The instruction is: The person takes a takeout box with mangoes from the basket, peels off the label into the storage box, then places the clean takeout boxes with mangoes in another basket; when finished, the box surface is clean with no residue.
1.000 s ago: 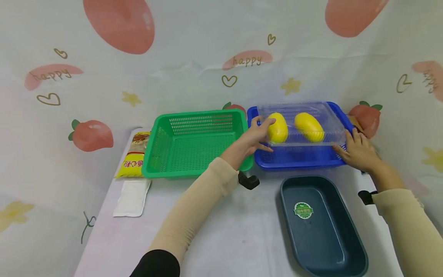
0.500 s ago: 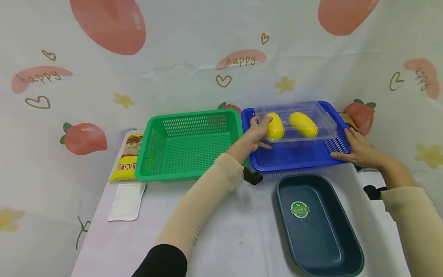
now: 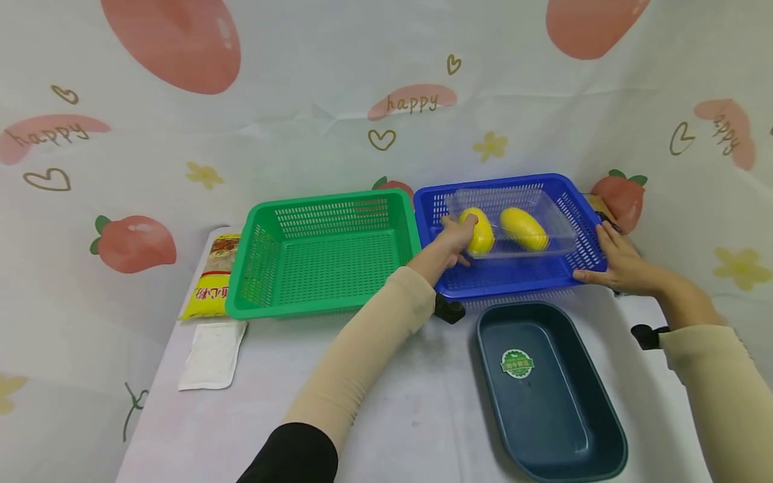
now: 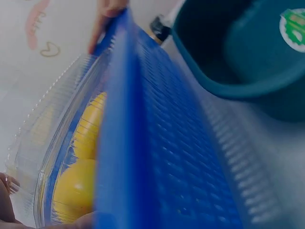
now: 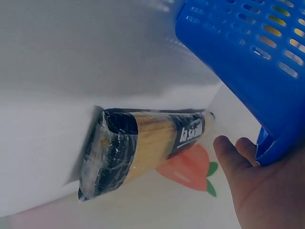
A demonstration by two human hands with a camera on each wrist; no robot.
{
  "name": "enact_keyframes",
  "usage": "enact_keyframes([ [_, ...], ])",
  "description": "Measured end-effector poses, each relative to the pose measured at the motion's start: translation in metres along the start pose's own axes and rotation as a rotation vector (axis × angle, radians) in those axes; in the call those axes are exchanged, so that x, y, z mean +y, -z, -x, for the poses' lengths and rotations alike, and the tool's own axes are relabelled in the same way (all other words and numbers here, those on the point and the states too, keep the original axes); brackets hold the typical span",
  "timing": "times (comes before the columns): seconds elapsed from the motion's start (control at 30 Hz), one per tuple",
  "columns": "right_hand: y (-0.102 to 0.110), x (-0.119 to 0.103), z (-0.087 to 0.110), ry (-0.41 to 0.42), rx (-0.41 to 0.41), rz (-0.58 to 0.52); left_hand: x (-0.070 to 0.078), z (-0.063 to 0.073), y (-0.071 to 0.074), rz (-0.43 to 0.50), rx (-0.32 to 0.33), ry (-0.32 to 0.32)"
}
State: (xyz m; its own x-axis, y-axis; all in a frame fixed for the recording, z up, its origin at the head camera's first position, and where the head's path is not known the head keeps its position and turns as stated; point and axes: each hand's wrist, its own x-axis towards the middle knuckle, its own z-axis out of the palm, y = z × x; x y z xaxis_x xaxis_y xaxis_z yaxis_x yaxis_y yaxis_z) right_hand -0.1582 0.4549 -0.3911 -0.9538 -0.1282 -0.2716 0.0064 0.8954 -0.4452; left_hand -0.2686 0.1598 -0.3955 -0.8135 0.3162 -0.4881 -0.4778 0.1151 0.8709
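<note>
Two yellow mangoes (image 3: 524, 229) lie in a clear plastic box (image 3: 558, 236), which sits within the rim of a blue basket (image 3: 513, 280). My left hand (image 3: 457, 240) grips the box by its left end, thumb and fingers around its edge. In the left wrist view the mangoes (image 4: 76, 186) show behind the basket's blurred near wall (image 4: 124, 143). My right hand (image 3: 625, 263) holds the basket's right rim, its thumb toward the front and its fingers along the outside. The right wrist view shows those fingers (image 5: 231, 152) beside the rim, with the thumb hidden.
Left of the blue basket stands a green basket (image 3: 326, 308). A yellow food packet (image 3: 211, 282) and a white packet (image 3: 213, 355) lie farther left. A dark teal tray (image 3: 549, 396) stands in front. Behind the blue basket's right side lies a pasta pack (image 5: 155, 143).
The plastic box has come down from over the blue basket's back rim to within it, with my left hand. My right hand has shifted from the basket's front right corner onto its right rim.
</note>
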Motion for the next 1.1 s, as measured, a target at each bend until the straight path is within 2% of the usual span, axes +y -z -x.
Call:
enact_keyframes([
  [0.1, 0.000, -0.002, -0.001, -0.001, 0.003, 0.002, -0.004, -0.002, 0.000, -0.077, 0.046, 0.015],
  [0.3, 0.000, -0.005, -0.004, -0.006, 0.000, 0.004, -0.008, -0.006, -0.001, -0.222, 0.153, 0.101],
  [0.47, -0.002, -0.006, -0.004, -0.013, -0.002, -0.009, -0.013, -0.005, -0.001, -0.274, 0.167, 0.102],
  [0.67, -0.003, -0.009, -0.007, -0.009, -0.001, -0.013, -0.015, -0.003, 0.002, -0.284, 0.173, 0.093],
  [0.77, -0.002, -0.010, -0.011, 0.004, 0.001, -0.002, -0.009, 0.005, 0.004, -0.297, 0.194, 0.104],
  [0.9, -0.001, -0.006, -0.008, 0.003, 0.004, 0.006, 0.002, 0.025, 0.007, -0.330, 0.145, 0.082],
  [1.0, -0.001, -0.002, -0.006, -0.002, -0.006, 0.019, 0.010, 0.047, 0.020, -0.339, 0.066, 0.003],
  [1.1, -0.001, 0.001, -0.002, -0.005, 0.003, 0.033, 0.016, 0.072, 0.047, -0.372, 0.026, -0.143],
])
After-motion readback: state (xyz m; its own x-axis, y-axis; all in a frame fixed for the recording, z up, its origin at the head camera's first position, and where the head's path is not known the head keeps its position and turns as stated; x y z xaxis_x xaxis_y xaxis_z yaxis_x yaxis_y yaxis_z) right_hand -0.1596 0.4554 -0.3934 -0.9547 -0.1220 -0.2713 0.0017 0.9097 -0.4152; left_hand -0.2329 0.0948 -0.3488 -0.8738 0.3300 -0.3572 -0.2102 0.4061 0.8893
